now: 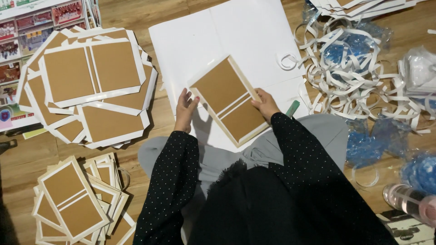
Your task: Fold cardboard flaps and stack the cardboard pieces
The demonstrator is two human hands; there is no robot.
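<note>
Left hand: I see the left hand (185, 110) at the left edge of the brown card (229, 100), fingers bent and touching the lower left corner of it; they press the edge but I cannot tell if they really grip it.
Right hand: the right hand (265, 104) holds the right edge of the same card, thumb on top of it.
Hands together: the two hands are apart, one on each side of the card.
Brown card: a brown rectangle with white border and two white stripes across the middle; it is tilted and lies over the white sheet (236, 41), just in front of my lap.
White sheet: big, spread on the wooden floor (150, 11).
Large stack: brown cards with white borders (91, 77), piled at the left.
Small stack: similar, smaller cards (75, 202), at lower left.
Paper strips: a heap of curled white strips (359, 63) at the right, over blue plastic bags (370, 145).
Green object: a small green thing (293, 108) just beside the right hand.
</note>
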